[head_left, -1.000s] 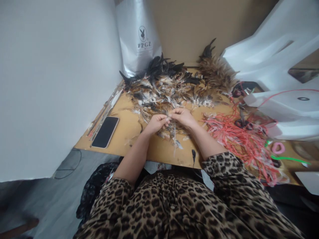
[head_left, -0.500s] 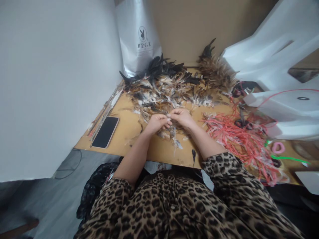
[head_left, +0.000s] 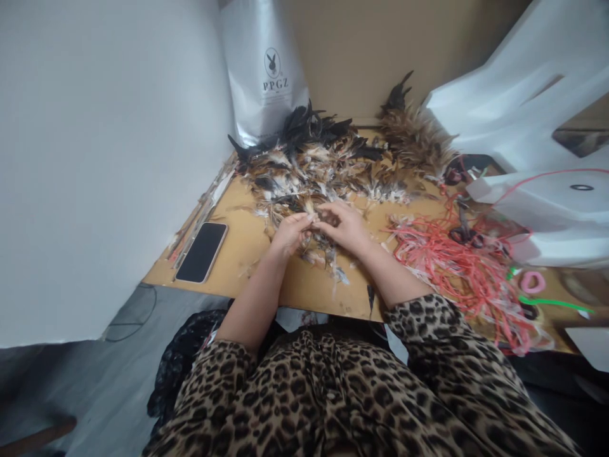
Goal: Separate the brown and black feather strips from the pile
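My left hand [head_left: 289, 233] is closed in a pinch above the near edge of the feather pile. A small tan feather tuft [head_left: 309, 207] stands up from its fingertips. Close against it, my right hand [head_left: 347, 226] has thumb and forefinger apart, their tips by the tuft and the left fingertips. Whether the right fingers grip any part of the tuft is hard to make out. Behind both hands spreads a pile of brown, white and black feathers [head_left: 304, 168]. Loose pale feather bits [head_left: 340, 274] lie below the hands on the tan tabletop [head_left: 304, 295].
A phone [head_left: 202, 252] lies at the left. Red strings [head_left: 451, 263] heap at the right, with black-handled scissors [head_left: 464, 235] on them. A feather bundle [head_left: 413, 136], a silver bag [head_left: 266, 108] and white plastic bags [head_left: 514, 114] stand at the back. A dark feather [head_left: 370, 298] lies near the front edge.
My hands were pinched together fingertip to fingertip. The left hand has shifted slightly left, the right thumb and forefinger have parted, and a tan tuft now shows upright between the hands.
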Available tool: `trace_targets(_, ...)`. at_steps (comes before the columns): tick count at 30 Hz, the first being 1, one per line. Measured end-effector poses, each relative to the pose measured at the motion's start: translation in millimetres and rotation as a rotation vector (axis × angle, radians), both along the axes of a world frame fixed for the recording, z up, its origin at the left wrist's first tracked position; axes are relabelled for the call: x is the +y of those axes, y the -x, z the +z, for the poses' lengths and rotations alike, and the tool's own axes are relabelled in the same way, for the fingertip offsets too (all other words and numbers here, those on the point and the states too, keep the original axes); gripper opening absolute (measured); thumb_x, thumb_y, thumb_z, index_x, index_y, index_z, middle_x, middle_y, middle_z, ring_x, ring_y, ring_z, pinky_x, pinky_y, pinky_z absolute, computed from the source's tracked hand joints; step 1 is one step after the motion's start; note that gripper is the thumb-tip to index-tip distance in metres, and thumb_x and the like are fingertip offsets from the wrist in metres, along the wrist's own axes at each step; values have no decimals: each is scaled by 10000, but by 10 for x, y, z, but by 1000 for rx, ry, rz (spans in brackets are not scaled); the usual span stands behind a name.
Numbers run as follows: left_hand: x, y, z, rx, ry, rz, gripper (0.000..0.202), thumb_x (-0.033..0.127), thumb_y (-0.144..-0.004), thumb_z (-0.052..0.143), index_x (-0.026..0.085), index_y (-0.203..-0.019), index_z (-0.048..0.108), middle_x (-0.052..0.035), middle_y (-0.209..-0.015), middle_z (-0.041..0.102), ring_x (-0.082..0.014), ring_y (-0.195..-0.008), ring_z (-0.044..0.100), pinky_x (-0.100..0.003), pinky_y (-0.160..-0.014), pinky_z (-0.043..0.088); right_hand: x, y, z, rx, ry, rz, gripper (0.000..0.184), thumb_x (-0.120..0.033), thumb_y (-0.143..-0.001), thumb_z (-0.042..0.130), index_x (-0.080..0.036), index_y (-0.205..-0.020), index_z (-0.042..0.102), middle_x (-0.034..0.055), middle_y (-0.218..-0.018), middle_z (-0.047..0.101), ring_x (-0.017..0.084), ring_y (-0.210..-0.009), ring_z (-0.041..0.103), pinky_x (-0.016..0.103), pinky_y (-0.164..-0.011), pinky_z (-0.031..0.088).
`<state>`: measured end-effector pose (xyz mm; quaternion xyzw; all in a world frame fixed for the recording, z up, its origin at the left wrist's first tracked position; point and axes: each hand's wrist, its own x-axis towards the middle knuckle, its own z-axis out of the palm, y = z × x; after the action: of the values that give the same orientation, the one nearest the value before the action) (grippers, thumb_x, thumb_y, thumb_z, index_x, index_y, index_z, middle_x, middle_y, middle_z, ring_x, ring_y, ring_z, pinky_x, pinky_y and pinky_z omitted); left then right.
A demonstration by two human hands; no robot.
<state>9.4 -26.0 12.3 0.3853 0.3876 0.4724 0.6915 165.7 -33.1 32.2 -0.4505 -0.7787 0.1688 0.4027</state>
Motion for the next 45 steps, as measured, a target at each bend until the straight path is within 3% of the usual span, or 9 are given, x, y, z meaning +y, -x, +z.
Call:
trace_targets(5,-8,0,3,-15,8,-22,238,295,-603,710,122,-756,652,-42,-741,652,-54,-605,558,-147,-532,418,-36,-3,-2,-298,-169,-31,385,-422,-822,444,-189,-1112,542,97,-959,595,222,-918,517,324,-804,355)
trace_targets(11,-18,-14,6,48,-4,6,257,308,-583,715,123,-749,650,-44,-735,653,-70,-610,563,-169,-538,421,-14,6,-39,-268,-157,-66,379,-424,-826,439,-191,-1106,544,91,-940,607,216,-899,528,329,-811,351)
trace_targets(14,14,-2,-3,70,-89,125,239,330,-615,688,131,-739,640,-45,-763,656,-69,-620,564,-166,-524,399,34,-23,-51,-102,-91,-44,374,-425,-792,498,-189,-1075,563,73,-907,615,190,-825,543,305,-764,387)
trace_targets(17,63,40,0,70,-144,329,209,339,-673,633,146,-752,622,-41,-825,656,-49,-604,550,-160,-503,369,108,-74,-74,68,-26,-56,267,-377,-799,487,-182,-918,626,57,-847,625,168,-769,551,288,-730,406)
trace_targets(20,99,82,9,65,-150,475,209,347,-704,600,150,-775,603,-37,-821,653,-30,-551,518,-156,-476,340,165,-103,-91,86,4,-72,217,-327,-787,493,-176,-787,649,51,-787,626,163,-747,555,285,-719,407)
trace_targets(31,65,41,33,103,-220,504,221,354,-702,594,141,-762,602,-12,-719,631,-23,-477,444,-167,-439,320,175,163,13,-436,105,-125,207,-286,-729,550,-207,-892,651,70,-853,634,203,-788,561,295,-684,395)
trace_targets(36,55,36,45,118,-237,503,231,364,-691,603,135,-724,598,-20,-715,627,-25,-470,432,-170,-432,312,151,203,45,-579,158,-178,131,-242,-712,539,-189,-757,650,100,-847,638,204,-762,566,285,-635,378)
trace_targets(39,57,27,38,89,-246,511,236,362,-679,617,130,-720,600,-23,-700,619,-25,-465,428,-165,-422,303,162,117,53,-404,218,-131,104,-252,-693,545,-181,-675,619,55,-734,631,168,-687,548,262,-607,364)
trace_targets(45,68,22,6,79,-241,486,248,370,-672,625,132,-744,612,-28,-713,629,-28,-471,441,-158,-417,298,218,-51,-5,344,600,16,214,-362,-629,632,-160,-635,561,-42,-496,488,63,-435,376,213,-466,296)
